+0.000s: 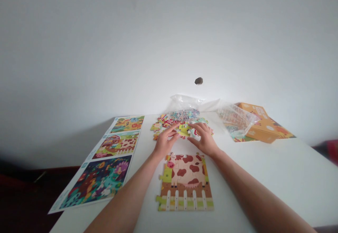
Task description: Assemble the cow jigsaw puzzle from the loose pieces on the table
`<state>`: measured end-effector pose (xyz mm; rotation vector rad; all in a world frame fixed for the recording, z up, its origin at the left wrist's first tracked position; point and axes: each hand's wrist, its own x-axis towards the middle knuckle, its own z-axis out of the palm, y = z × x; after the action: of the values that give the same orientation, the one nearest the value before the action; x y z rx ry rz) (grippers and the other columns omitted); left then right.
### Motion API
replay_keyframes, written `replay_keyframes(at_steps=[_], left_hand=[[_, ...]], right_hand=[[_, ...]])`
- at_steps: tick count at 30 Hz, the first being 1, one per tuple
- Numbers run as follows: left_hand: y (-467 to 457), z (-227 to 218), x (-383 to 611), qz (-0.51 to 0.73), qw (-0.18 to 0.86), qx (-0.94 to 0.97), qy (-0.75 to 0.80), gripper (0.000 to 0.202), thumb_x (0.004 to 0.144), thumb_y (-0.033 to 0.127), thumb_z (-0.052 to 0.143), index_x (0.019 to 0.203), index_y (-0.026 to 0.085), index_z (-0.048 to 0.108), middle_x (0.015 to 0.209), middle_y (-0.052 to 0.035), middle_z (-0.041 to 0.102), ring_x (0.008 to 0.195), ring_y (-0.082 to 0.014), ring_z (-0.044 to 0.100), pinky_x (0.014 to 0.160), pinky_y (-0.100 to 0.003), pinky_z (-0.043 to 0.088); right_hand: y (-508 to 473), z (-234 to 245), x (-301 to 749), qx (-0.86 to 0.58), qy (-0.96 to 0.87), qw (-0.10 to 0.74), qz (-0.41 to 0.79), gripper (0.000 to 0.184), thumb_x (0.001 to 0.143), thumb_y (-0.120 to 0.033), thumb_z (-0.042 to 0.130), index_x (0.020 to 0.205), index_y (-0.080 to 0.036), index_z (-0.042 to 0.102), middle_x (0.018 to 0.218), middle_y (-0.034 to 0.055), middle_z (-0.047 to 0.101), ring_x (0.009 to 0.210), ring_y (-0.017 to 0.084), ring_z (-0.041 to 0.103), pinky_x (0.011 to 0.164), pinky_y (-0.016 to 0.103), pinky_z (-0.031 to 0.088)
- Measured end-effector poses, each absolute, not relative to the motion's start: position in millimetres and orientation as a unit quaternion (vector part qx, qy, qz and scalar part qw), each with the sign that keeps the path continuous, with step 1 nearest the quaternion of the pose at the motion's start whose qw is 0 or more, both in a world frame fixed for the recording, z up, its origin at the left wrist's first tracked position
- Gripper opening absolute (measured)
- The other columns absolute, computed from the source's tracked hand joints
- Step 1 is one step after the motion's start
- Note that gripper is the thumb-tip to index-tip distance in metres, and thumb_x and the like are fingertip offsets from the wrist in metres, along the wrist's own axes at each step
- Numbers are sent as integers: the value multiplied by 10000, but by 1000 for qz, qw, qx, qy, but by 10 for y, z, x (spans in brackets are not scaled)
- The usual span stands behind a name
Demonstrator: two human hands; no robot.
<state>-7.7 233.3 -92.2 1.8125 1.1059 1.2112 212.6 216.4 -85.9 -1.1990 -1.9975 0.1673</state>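
Note:
Loose jigsaw pieces [169,127] in bright colours lie in a scattered heap on the white table [277,176]. My left hand [166,142] rests over the heap's front, its fingers reaching toward a yellow-green piece [184,130]. My right hand [203,139] sits just to the right, with its fingertips on the pieces. Neither hand clearly holds a piece. Nearer me, between my forearms, lies an assembled section of a cow-print jigsaw puzzle [185,183], with a white picket fence along its bottom and loose tabs at its left edge.
A long printed picture sheet [99,178] with farm scenes lies at the table's left, overhanging its edge. Behind the pieces are a crumpled plastic bag [184,103], a clear bag [236,120] and an orange puzzle box [264,127]. A white wall rises behind.

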Motion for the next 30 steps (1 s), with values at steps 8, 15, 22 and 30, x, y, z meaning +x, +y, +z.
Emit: replay_keyframes(at_steps=[8, 15, 22, 30], left_hand=[[2349, -897, -123, 468, 212, 743, 428, 473, 837, 217, 683, 1302, 293, 637, 1084, -39, 718, 1092, -224, 615, 1041, -402, 447], [2352, -898, -128, 461, 172, 764, 417, 464, 843, 216, 690, 1295, 303, 629, 1210, -25, 690, 1137, -225, 572, 1051, -396, 415], [2336, -883, -142, 443, 152, 777, 421, 432, 828, 220, 687, 1253, 284, 643, 1235, -28, 677, 1162, -241, 552, 1045, -415, 415], [2300, -821, -252, 329, 87, 828, 446, 378, 694, 393, 806, 1050, 299, 718, 1304, -18, 607, 1278, -303, 439, 1123, -502, 294]], right_hand=[[2151, -833, 2129, -478, -786, 389, 46, 489, 889, -372, 658, 1361, -295, 553, 1212, 91, 584, 1114, 289, 500, 956, 421, 397], [2152, -838, 2129, -476, -785, 393, 49, 485, 888, -376, 657, 1356, -298, 558, 1208, 89, 581, 1111, 285, 497, 961, 417, 390], [2144, -830, 2138, -479, -793, 374, 47, 492, 850, -384, 693, 1319, -285, 582, 1209, 90, 576, 1110, 290, 494, 960, 432, 380], [2130, -851, 2246, -427, -841, 321, 86, 505, 753, -427, 771, 1200, -254, 612, 1242, 98, 561, 1163, 314, 467, 1008, 505, 361]])
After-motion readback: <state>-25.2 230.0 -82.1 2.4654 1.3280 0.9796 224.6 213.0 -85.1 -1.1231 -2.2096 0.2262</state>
